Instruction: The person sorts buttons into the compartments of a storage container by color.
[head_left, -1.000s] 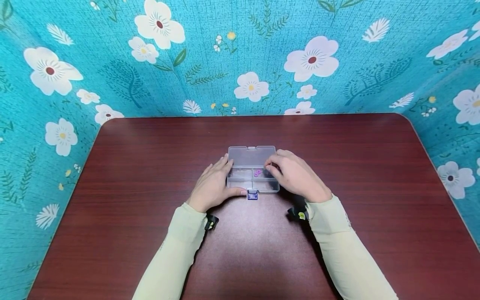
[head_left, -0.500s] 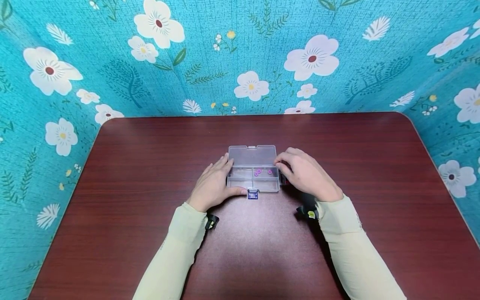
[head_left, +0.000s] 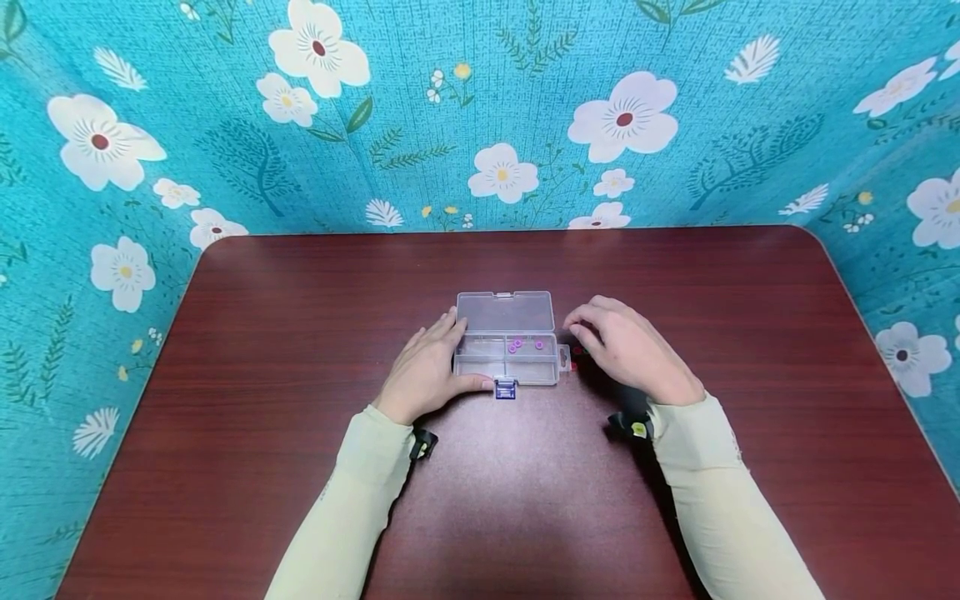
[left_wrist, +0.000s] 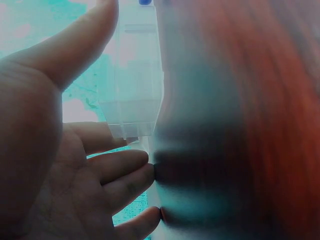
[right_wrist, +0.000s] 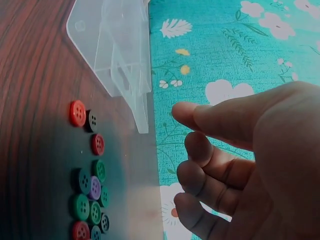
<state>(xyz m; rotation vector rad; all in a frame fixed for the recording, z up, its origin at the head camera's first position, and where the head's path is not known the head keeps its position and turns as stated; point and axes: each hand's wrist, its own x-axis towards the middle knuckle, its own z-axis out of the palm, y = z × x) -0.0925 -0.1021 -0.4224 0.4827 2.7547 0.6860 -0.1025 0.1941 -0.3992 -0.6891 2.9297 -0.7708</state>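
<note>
A clear plastic compartment box [head_left: 480, 367] stands with its lid [head_left: 504, 312] raised at the back. Three purple buttons [head_left: 539, 345] lie in its back right compartment. My left hand [head_left: 422, 371] holds the box at its left side, thumb along the front edge near the blue latch [head_left: 506, 389]. To the right of the box hovers my right hand [head_left: 630, 354], fingers loosely bent and nothing between them. Below it, in the right wrist view, several loose buttons lie on the table, among them a red button [right_wrist: 77, 113], a green button [right_wrist: 80, 206] and a purple button [right_wrist: 94, 188].
A clear hanging tab [head_left: 564, 358] sticks out from the box's right side. The dark red wooden table [head_left: 315, 483] meets a turquoise flowered cloth [head_left: 420, 100] at its back and sides. In the head view my right hand covers most of the loose buttons.
My right hand has drawn back rightward from over the box to beside it. A third purple button now shows in the back right compartment. The left hand stays in place.
</note>
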